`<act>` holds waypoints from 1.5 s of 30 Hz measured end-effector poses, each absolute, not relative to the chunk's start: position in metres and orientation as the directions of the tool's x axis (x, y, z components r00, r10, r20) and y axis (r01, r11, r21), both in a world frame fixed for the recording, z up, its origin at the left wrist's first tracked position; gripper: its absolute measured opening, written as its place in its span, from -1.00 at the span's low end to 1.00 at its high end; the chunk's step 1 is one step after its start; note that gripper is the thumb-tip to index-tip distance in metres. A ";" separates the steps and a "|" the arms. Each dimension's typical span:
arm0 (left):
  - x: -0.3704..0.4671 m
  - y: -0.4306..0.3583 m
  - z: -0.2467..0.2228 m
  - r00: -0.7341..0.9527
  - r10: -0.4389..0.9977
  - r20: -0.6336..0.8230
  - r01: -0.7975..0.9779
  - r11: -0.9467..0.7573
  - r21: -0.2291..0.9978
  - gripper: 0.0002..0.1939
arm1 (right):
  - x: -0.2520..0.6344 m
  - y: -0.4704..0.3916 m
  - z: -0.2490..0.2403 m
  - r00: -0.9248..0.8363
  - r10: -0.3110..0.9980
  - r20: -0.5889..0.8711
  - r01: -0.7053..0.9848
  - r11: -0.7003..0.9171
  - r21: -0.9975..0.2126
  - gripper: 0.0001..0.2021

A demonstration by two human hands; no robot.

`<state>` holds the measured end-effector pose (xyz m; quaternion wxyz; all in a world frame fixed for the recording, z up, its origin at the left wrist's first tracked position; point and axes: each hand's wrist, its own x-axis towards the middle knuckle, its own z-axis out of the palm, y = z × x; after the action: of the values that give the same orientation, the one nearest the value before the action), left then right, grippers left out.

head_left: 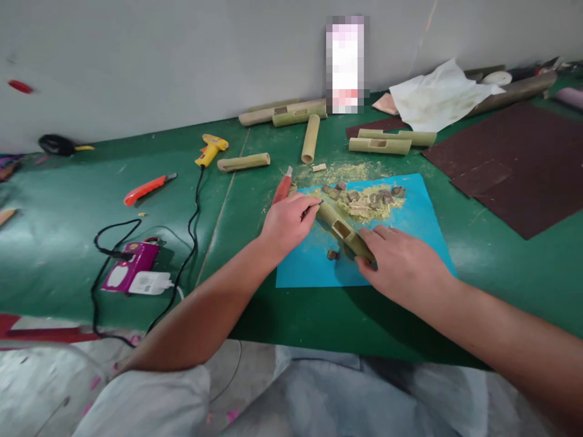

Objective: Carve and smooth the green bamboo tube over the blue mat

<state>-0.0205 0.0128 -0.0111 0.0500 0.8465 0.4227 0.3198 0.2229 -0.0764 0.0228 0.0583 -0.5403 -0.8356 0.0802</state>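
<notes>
A bamboo tube (336,221) with a rectangular slot cut in its side lies at a slant over a blue sheet (300,270). My right hand (401,258) is closed around its lower right end. My left hand (291,223) is closed at the upper left end, pinching a small dark piece that looks like sandpaper against the tube; the fingers partly hide it. Behind the tube, crumpled dark scraps (353,196) lie in a heap of pale shavings (376,209). One more dark scrap (333,255) rests in front. A red-handled knife (283,187) lies just beyond my left hand.
Several bamboo tubes (310,139) lie further back on the green table (246,209). Left are a yellow glue gun (212,149), an orange cutter (148,189), and a purple power strip (132,264) with cords. Dark brown sheets (514,164) and white paper (441,97) lie right.
</notes>
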 end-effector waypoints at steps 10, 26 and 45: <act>-0.022 0.016 -0.014 0.416 0.744 0.522 0.665 -0.641 0.383 -0.80 | 0.227 -0.073 0.020 -0.465 0.880 0.094 0.866 0.474 -0.156 -0.89; -0.014 -0.002 -0.012 0.513 0.715 0.475 0.641 -0.687 0.343 -0.72 | 0.218 -0.076 0.025 -0.455 0.890 0.027 0.883 0.454 -0.117 -0.85; -0.015 0.003 -0.005 0.524 0.735 0.430 0.607 -0.677 0.416 -0.80 | 0.215 -0.075 0.033 -0.422 0.902 -0.094 0.905 0.412 -0.106 -0.82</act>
<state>-0.0155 0.0028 -0.0048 0.1079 0.8663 0.3873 0.2963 0.2151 -0.0754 0.0333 -0.0110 -0.5375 -0.8403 0.0700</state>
